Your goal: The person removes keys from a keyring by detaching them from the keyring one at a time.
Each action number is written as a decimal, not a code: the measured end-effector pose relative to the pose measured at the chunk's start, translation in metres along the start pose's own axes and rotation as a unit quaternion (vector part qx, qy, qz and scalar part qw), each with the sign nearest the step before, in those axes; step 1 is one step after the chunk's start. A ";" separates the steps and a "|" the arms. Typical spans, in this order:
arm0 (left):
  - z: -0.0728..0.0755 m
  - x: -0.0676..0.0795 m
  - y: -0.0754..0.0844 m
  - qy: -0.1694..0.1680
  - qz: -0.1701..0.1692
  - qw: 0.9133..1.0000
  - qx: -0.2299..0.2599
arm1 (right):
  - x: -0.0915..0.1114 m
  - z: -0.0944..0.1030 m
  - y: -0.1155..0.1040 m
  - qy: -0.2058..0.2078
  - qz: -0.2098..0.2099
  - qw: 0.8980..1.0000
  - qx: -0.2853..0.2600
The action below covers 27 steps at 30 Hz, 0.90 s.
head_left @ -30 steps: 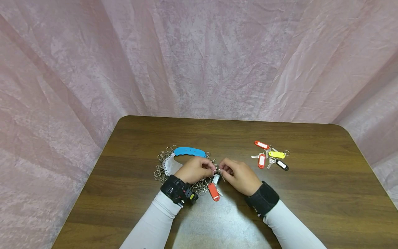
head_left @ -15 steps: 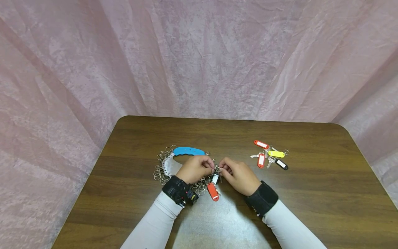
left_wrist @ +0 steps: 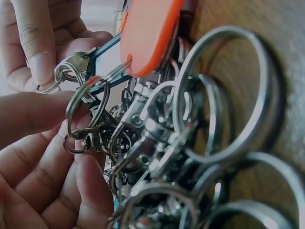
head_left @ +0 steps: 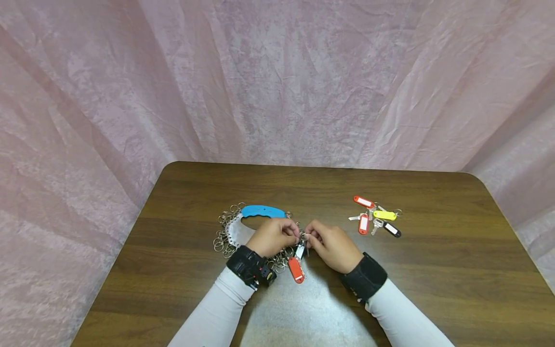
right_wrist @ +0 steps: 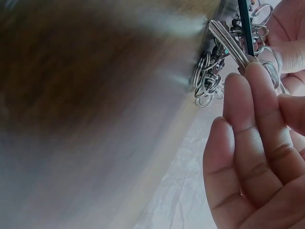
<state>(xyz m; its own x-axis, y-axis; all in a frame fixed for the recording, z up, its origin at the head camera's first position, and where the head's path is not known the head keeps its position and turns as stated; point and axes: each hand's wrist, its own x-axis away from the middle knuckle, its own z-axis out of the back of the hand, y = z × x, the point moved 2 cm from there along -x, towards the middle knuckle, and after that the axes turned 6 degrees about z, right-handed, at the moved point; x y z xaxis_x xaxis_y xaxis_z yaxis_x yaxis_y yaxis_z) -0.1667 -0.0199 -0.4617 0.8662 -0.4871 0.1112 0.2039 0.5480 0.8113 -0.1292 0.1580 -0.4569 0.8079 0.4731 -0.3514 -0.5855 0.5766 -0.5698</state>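
Note:
A key holder with a blue handle [head_left: 262, 210], a pale plate [head_left: 236, 232] and many split rings along its edge lies on the table. My left hand [head_left: 273, 237] pinches one of its rings [left_wrist: 71, 112] between thumb and finger. My right hand [head_left: 334, 245] holds a key [right_wrist: 229, 42] by its head, its blade sticking out past the fingertips. A small ring links that key to a black tag with a white label [head_left: 299, 251]. Beside it hangs a red tag [head_left: 296, 270] on a ring. Exactly how the rings pass through each other is hidden by the fingers.
To the right on the brown wooden table [head_left: 455, 250] lie several tagged keys: a yellow tag [head_left: 385, 215], red tags [head_left: 363, 224] and a black tag [head_left: 392, 229]. A pink curtain [head_left: 303, 86] hangs behind the table.
Both hands stay at the same spot with small finger motions. The key in my right hand has turned to point more downward, and the red tag has shifted slightly left and down.

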 end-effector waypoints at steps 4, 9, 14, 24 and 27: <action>-0.001 0.000 -0.001 -0.003 -0.008 1.000 -0.007 | 0.000 -0.001 0.000 -0.004 -0.002 1.000 -0.001; -0.001 0.000 -0.002 -0.005 -0.004 1.000 0.003 | 0.000 -0.001 0.001 -0.007 -0.008 1.000 0.000; -0.001 -0.001 -0.002 -0.002 -0.009 1.000 0.007 | 0.000 -0.001 0.000 -0.007 -0.015 1.000 0.008; -0.001 -0.001 0.000 0.007 -0.029 1.000 0.008 | 0.001 0.000 0.000 -0.006 -0.013 1.000 0.028; -0.001 -0.001 0.002 0.008 -0.033 0.999 0.012 | 0.001 -0.001 0.000 -0.006 -0.011 0.999 0.032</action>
<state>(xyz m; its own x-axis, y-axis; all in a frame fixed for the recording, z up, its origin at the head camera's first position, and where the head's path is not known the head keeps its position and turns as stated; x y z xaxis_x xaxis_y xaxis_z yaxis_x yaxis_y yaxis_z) -0.1665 -0.0177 -0.4610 0.8586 -0.5105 0.0473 0.2507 0.4986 0.8298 -0.1289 0.1579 -0.4579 0.8199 0.4671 -0.3310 -0.5711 0.6276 -0.5291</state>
